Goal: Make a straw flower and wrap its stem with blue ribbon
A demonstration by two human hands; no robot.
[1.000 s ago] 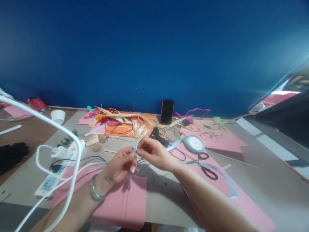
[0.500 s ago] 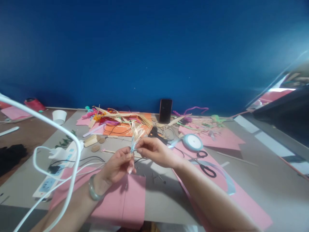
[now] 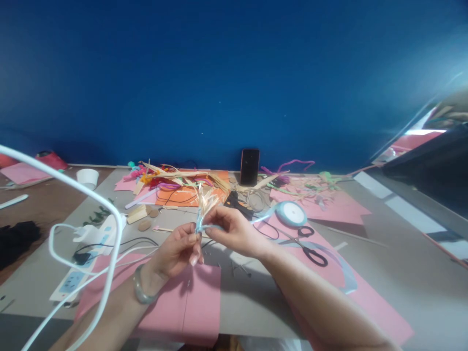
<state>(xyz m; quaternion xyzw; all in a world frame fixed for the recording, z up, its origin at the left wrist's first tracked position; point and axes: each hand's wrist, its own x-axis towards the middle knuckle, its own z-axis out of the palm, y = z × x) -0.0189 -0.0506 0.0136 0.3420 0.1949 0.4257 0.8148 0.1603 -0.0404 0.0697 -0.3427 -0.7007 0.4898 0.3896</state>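
My left hand [image 3: 184, 243] is closed in a pinch around the lower end of a small bundle of pale dried husk strips [image 3: 206, 201]. Light blue ribbon [image 3: 198, 225] wraps the base of that bundle. Just to the right, my right hand [image 3: 230, 228] pinches a length of the ribbon and holds it out sideways from the bundle. Both hands are raised above the table near its middle. Beyond my right hand lies a roll of light blue ribbon [image 3: 291, 213], with black-handled scissors [image 3: 309, 246] close by on pink paper [image 3: 365, 302].
On the left, a white power strip [image 3: 69, 282] and a looping white cable [image 3: 116, 243] sit near my forearm. A phone [image 3: 250, 167] leans against the blue wall. Husks and coloured pipe cleaners lie on orange paper [image 3: 171, 197] at the back. A white cup [image 3: 87, 178] stands far left.
My right hand has shifted slightly right and down, drawing the ribbon out from the bundle. My left hand keeps its pinch at nearly the same place.
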